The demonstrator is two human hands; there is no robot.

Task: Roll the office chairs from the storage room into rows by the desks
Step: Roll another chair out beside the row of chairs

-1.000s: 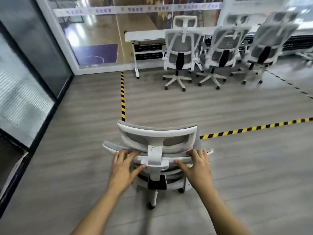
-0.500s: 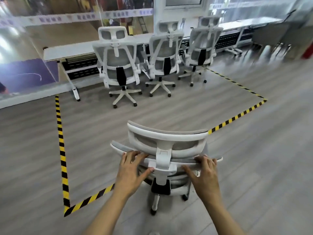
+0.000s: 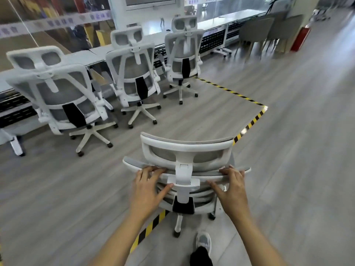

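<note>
Both hands [image 3: 148, 191] [image 3: 233, 191] grip one chair [image 3: 187, 150]; three chairs [image 3: 134, 73] by desks [image 3: 82, 56].

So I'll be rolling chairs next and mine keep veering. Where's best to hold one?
From behind, on the top rim of the backrest, one hand each side of the headrest post, as the left hand and right hand do here. The wide spacing should help steer.
</note>
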